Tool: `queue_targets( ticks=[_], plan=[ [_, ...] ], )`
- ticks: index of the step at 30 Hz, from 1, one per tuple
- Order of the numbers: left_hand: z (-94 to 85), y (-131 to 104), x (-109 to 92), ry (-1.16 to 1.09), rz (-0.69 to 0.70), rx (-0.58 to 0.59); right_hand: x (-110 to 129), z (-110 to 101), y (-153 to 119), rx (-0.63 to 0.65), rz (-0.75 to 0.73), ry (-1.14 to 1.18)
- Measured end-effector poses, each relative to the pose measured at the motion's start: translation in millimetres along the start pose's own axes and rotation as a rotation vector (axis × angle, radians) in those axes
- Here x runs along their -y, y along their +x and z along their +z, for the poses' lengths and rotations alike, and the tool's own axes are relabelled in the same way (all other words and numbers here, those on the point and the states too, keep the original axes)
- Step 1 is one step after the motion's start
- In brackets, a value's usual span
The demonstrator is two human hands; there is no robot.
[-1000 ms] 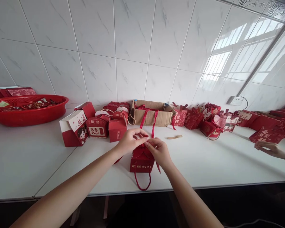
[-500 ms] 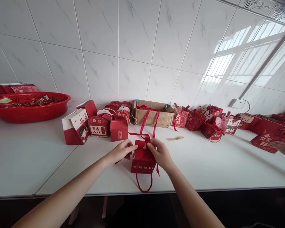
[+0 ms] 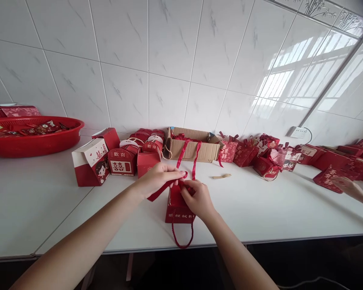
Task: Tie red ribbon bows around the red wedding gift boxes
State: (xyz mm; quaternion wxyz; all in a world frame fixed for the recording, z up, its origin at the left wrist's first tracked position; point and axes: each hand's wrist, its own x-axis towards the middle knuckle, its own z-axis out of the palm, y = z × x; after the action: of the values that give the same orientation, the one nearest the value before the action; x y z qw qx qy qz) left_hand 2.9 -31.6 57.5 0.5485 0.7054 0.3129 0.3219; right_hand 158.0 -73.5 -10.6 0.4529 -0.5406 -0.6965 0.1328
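While the small red gift box [image 3: 179,207] sits on the counter [image 3: 260,209] straight ahead of me, directly under both hands, my left hand [image 3: 157,180] pinches the red ribbon [image 3: 159,191], which trails down-left, and my right hand [image 3: 197,197] pinches it at the box top.

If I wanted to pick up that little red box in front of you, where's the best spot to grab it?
Probably the red cord loop hanging off the front of the small red box, taken from the table edge nearest you. The left hand and right hand with the ribbon crowd its top.
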Motion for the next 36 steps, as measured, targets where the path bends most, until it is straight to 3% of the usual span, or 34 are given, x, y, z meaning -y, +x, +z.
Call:
queue_targets(
  ticks=[3, 7, 10, 13, 16, 19, 22, 25, 31, 36],
  plan=[
    [6.7, 16, -11, -0.016, -0.006, 0.046, -1, -3, -1, 0.028, -0.051, 0.003],
    [11.1, 37, -16, 0.003, -0.013, 0.167, -7, -3, 0, 0.023, 0.073, 0.111],
    [7.3, 44, -7, 0.038, 0.066, 0.096, -12, -1, 2, 0.063, 0.166, 0.253],
    [-1.4, 38, 11, 0.138, 0.121, 0.001, -15, -1, 4, 0.081, 0.196, 0.316],
    [-8.7, 27, 31, 0.284, 0.095, 0.001, -16, -1, 4, 0.09, 0.178, 0.354],
    [-10.4, 17, 44, 0.35, 0.099, -0.072, -17, -1, 4, 0.082, 0.169, 0.388],
    [-8.3, 13, 49, 0.363, 0.138, -0.123, -18, 1, 3, 0.035, 0.192, 0.47],
    [-5.3, 12, 52, 0.332, 0.172, -0.09, -19, 4, 3, 0.003, 0.215, 0.564],
    [-3.2, 9, 56, 0.276, 0.21, -0.006, -17, 3, 3, 0.024, 0.218, 0.573],
    [-2.6, 9, 59, 0.312, 0.247, -0.049, -17, 2, 4, 0.051, 0.209, 0.662]
  ],
)
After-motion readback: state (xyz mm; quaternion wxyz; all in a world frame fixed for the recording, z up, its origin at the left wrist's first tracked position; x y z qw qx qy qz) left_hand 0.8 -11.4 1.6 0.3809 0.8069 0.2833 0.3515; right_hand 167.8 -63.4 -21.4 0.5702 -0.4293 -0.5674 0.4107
